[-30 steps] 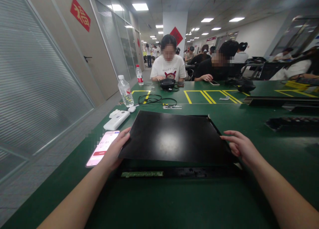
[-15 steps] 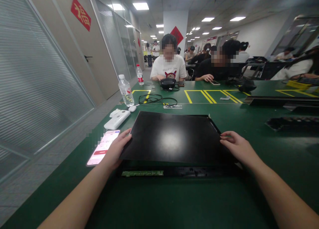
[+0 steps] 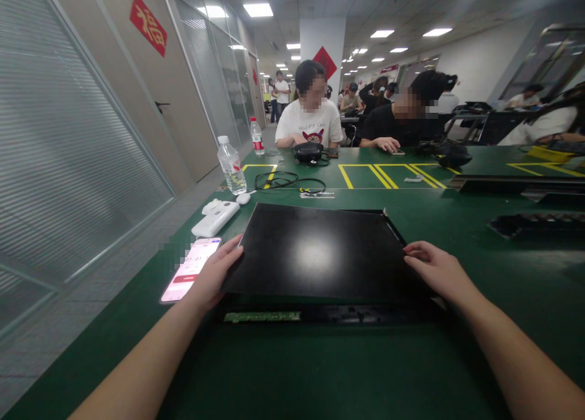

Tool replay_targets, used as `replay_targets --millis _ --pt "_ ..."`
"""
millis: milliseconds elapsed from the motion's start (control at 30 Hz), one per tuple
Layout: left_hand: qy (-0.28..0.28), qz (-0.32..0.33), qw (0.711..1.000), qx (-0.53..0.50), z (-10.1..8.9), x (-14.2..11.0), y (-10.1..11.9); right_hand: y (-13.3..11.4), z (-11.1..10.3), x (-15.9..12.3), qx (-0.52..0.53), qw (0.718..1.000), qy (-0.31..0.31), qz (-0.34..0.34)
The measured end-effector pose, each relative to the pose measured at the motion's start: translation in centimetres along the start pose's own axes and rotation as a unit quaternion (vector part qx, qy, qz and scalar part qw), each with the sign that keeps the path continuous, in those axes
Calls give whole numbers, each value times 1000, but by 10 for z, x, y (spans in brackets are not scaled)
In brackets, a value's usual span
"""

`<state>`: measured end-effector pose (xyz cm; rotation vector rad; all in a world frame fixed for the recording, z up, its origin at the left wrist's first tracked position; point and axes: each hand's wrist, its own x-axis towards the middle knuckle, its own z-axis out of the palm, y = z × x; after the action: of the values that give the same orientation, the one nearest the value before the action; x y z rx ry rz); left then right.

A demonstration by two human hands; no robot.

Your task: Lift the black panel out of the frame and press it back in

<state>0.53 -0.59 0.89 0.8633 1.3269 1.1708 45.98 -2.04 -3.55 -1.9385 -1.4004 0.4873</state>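
Panel (image 3: pixel 315 252), glossy black — left hand (image 3: pixel 219 270) and right hand (image 3: pixel 436 270) pinching its opposite side edges.

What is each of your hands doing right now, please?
Left hand: closed on the black panel's left edge.
Right hand: fingers bent at the panel's right edge; whether they grip it cannot be told.
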Motion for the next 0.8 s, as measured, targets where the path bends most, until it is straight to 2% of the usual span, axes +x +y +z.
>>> replay_targets --millis 533,800 --pt "-4 -1 1000 10 -2 1 -2 -8 -3 -2 -22 1000 1 -9" --pt "2 -4 1000 11 1 -1 0 -4 -3 0 -33 999 0 -19"
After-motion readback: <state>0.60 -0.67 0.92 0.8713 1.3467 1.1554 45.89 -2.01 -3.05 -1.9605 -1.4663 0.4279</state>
